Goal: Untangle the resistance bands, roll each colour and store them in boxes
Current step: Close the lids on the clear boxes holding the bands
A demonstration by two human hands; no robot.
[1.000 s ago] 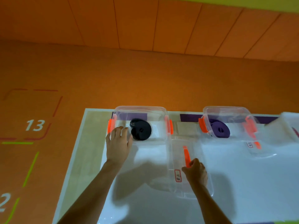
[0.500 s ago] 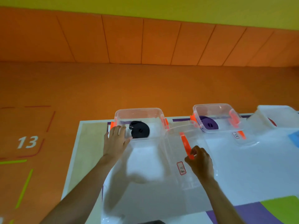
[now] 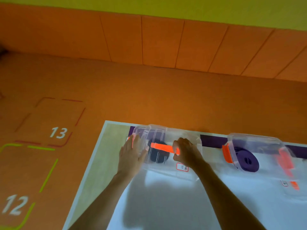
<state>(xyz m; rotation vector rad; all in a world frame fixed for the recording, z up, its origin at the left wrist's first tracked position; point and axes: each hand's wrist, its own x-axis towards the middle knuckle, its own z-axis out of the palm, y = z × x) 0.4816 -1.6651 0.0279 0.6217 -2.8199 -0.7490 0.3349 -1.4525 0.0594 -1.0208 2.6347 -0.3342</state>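
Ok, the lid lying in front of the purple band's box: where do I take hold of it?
Grip the lid by its orange handle, coming from above: that raised strip runs along the lid's top, and the clear plastic around it lies flat. The right hand grips the other lid's handle likewise.

Left hand (image 3: 131, 156) flat, fingers extended; right hand (image 3: 186, 152) fisted, both forearms outstretched.

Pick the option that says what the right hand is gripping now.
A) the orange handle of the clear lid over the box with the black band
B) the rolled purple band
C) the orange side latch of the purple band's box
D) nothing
A: the right hand is closed on the orange handle of the clear lid, which covers the rolled black band.
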